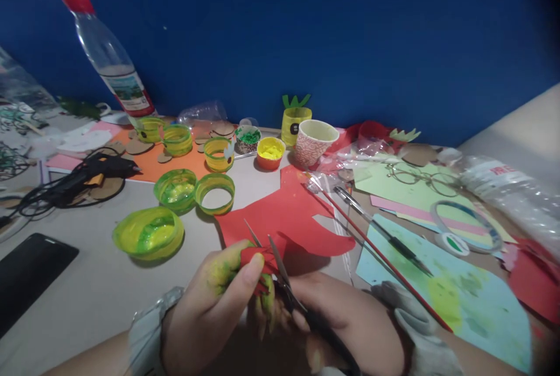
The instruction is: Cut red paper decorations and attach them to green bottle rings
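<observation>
My left hand [219,294], smeared with green and yellow paint, pinches a small piece of red paper [251,256] between thumb and fingers. Black-handled scissors [284,274] are gripped in my right hand [341,312], their blades parted and pointing away from me beside the red piece. Whether the blades touch that piece I cannot tell. Just beyond both hands lies a larger cut sheet of red paper [271,212] with a curved, pointed edge. To the left of it stand several yellow-green painted rings and cups, among them a painted ring [214,195] and a painted cup [151,233].
At left are a glue gun [96,171], a black phone [35,277] and a tilted bottle [114,66]. Paint cups, one of them yellow [270,151], line the back by the blue wall. A paintbrush [380,253], a pen [385,230], tape [466,227] and glasses [424,177] lie right.
</observation>
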A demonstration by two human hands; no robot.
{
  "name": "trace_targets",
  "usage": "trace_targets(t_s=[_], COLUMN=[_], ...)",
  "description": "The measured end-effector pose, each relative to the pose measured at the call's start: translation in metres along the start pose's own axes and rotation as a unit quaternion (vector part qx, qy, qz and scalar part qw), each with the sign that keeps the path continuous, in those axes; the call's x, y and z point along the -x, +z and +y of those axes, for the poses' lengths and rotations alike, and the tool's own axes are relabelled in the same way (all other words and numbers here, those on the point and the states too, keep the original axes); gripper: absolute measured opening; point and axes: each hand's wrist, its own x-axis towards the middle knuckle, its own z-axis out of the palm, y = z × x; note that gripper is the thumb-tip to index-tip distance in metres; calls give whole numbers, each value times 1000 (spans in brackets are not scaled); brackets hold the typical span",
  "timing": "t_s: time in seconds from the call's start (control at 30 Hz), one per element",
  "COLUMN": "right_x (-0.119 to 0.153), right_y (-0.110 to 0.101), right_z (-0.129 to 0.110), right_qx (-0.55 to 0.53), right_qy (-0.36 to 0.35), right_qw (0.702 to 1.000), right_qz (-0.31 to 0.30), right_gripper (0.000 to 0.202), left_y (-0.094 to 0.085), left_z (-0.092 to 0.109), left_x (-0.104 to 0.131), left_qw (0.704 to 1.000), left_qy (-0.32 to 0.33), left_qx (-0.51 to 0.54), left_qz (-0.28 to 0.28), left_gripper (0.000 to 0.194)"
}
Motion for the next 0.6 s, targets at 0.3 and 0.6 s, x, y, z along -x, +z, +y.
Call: trace_targets(t_s=[0.3, 0.6], right_x=[-5, -7], right_y=[1, -3], right_z=[13, 17], right_qx=[-40, -25], right_qy=[-11, 39], right_qw=[999, 998], right_qz=[-18, -30], right_gripper=[74, 46], left_y=[6, 1], left_z=[-1, -9], left_x=[6, 3], left_qw=[994, 997], left_qy=[-48, 6], left_qx=[-18, -27], left_qz=[93, 79], left_gripper=[29, 18])
